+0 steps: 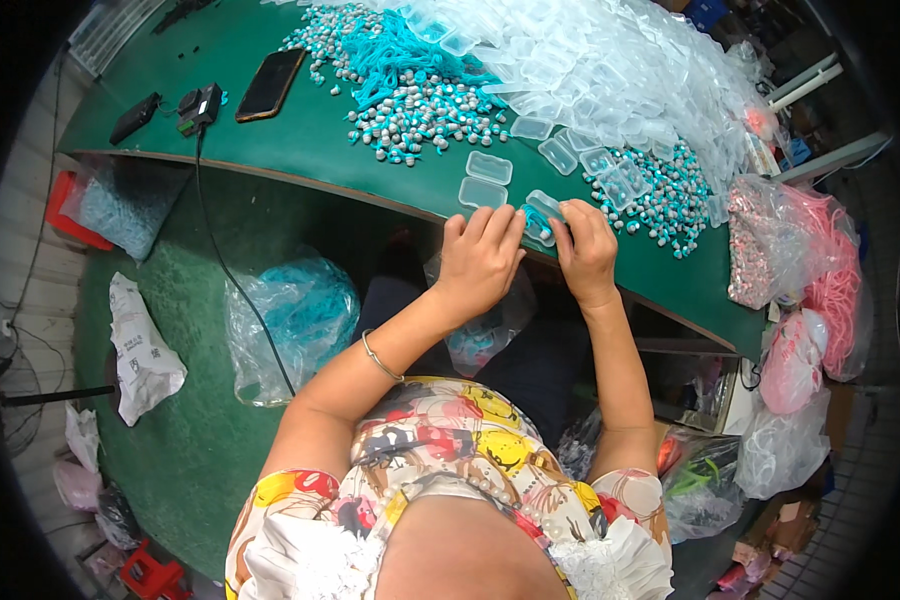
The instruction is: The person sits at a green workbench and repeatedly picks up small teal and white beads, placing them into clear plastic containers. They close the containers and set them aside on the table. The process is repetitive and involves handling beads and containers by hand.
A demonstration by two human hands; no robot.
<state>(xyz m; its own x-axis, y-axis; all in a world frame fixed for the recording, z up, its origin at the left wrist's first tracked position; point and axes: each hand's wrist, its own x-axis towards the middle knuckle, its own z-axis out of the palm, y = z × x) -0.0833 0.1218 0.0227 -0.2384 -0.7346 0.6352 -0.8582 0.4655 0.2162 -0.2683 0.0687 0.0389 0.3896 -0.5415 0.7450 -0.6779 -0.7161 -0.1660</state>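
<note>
At the table's near edge, a small clear plastic case [544, 204] stands open with a coil of teal cord [536, 222] inside. My left hand [478, 258] is closed, its fingertips at the left side of the case. My right hand [588, 252] pinches the case's right side between thumb and fingers. Just beyond my left hand lies another open clear case [488, 168]. To the right is a pile of small grey-and-teal plugs [660, 200] with a few clear cases among them. My fingers hide part of the held case.
A big heap of clear cases [610, 70] covers the back right of the green table [260, 150]. Teal cords [410, 60] and plugs lie at back centre. A phone [270, 85] and a cabled black device [200, 108] sit left. Bagged pink cords [830, 270] hang right.
</note>
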